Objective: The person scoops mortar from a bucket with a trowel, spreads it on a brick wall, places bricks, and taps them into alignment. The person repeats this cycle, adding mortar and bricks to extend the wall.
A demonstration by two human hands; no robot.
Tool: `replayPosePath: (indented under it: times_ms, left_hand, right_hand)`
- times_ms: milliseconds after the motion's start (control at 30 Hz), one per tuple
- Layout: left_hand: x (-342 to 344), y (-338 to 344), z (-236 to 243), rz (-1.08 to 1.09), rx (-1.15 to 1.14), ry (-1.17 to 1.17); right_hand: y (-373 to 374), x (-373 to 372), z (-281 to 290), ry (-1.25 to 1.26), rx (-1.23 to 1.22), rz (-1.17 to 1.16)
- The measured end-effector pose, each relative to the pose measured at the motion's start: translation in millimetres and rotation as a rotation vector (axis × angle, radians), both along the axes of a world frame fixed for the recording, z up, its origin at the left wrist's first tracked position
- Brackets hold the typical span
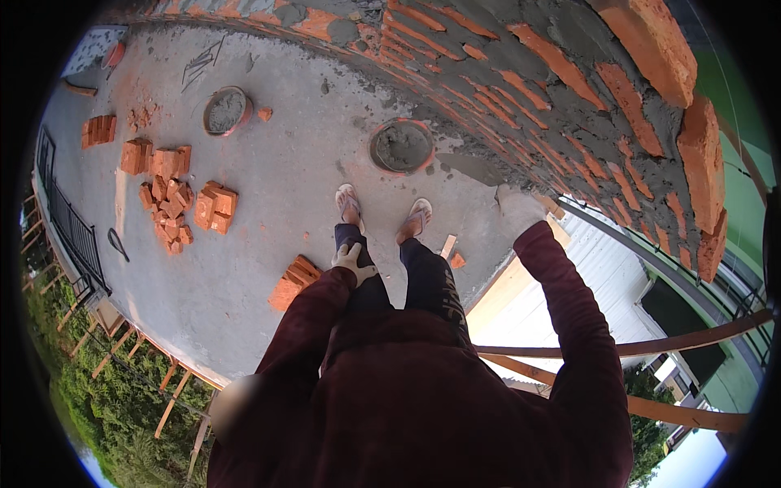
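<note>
Trowel, just right of the near mortar pan, its flat grey blade pointing toward the pan's rim; whether the blade touches the floor cannot be told. The gloved right hand, farther right of the pan, is closed around the handle, which it largely hides. The gloved left hand, on the wearer's side of the pan, rests on the left thigh with fingers spread.

Surroundings: the brick wall bounds the space beyond and to the right of the pan. A second pan stands well to its left; farther left and nearer the wearer lie a brick stack and a heap of broken bricks. Between pan and wearer are the two sandalled feet, with a wood offcut near the right one.

Materials: round pans containing wet-looking grey mortar; rough orange bricks, block-shaped or jagged, the wall's courses smeared with mortar; smooth, stained grey concrete floor; pale, soft-looking gloves.
</note>
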State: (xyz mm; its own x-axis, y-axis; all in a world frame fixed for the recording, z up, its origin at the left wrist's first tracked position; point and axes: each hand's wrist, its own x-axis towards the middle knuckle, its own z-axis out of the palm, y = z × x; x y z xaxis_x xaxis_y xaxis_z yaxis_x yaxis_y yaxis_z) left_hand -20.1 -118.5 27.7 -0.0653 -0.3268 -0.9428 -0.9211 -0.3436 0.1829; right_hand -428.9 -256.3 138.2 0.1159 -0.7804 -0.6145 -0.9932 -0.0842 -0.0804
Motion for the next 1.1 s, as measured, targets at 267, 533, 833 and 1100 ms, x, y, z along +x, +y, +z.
replayPosePath:
  times_ms: [267,533,833,1100]
  left_hand:
    - [6.7,71.3,-80.1,0.107,-0.232,-0.040]
    - [28.0,81.5,-87.7,0.222,-0.290,0.068]
    - [52.0,68.2,-86.8,0.232,-0.271,0.095]
    - [51.9,47.7,-84.2,0.149,-0.269,0.110]
  right_hand:
    - [-107.5,79.7,-350.2,0.279,-0.032,0.070]
    - [-113.0,116.2,-474.8,0.276,0.198,-0.024]
    - [-83.0,115.5,-499.0,-0.019,0.508,-0.379]
    - [-53.9,108.5,-496.4,-0.620,0.637,-0.788]
